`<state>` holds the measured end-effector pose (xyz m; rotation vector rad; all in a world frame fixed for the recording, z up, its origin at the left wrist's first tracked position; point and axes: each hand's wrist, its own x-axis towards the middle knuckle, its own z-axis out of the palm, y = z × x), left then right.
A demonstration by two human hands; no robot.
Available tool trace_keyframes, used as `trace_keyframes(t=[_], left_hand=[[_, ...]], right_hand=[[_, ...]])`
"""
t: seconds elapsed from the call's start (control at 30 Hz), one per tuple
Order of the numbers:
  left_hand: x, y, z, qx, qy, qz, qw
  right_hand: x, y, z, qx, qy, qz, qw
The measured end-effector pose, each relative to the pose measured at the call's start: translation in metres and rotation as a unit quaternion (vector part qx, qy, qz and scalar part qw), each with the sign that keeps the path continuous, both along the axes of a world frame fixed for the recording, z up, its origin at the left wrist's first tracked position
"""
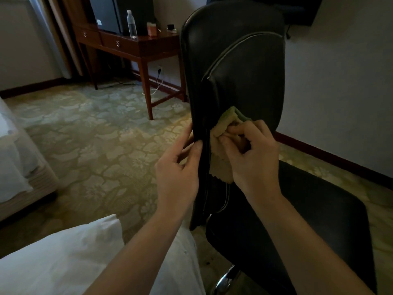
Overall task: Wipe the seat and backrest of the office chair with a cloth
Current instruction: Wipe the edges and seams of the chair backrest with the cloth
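Observation:
A black leather office chair stands right in front of me, its tall backrest seen from the side and its seat stretching to the lower right. My left hand grips the backrest's left edge, thumb on the front face and fingers behind. My right hand holds a crumpled yellow-green cloth and presses it against the front of the backrest at mid height. Part of the cloth hangs below the hand.
A dark wooden desk stands behind the chair with a clear water bottle and small items on it. A bed edge is at the left, a white pillow or bedding at the lower left. Patterned carpet covers the floor.

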<state>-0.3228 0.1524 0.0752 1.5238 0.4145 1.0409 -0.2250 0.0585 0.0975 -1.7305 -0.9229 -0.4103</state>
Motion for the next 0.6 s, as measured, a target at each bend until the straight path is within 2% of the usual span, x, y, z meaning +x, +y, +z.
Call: trace_keyframes(t=[0.2, 0.4, 0.53, 0.6], left_hand=[[0.000, -0.001, 0.001, 0.016, -0.001, 0.009, 1.000], [0.000, 0.001, 0.000, 0.014, 0.004, 0.009, 1.000], [0.000, 0.001, 0.001, 0.023, 0.005, 0.013, 1.000], [0.000, 0.000, 0.001, 0.019, 0.001, 0.007, 1.000]], right_hand=[[-0.006, -0.011, -0.015, -0.021, 0.009, -0.011, 1.000], [-0.008, -0.012, 0.012, 0.114, 0.005, -0.008, 0.993], [-0.009, -0.015, 0.005, 0.142, 0.047, 0.005, 0.989], [-0.009, -0.013, -0.001, 0.119, 0.067, 0.006, 0.991]])
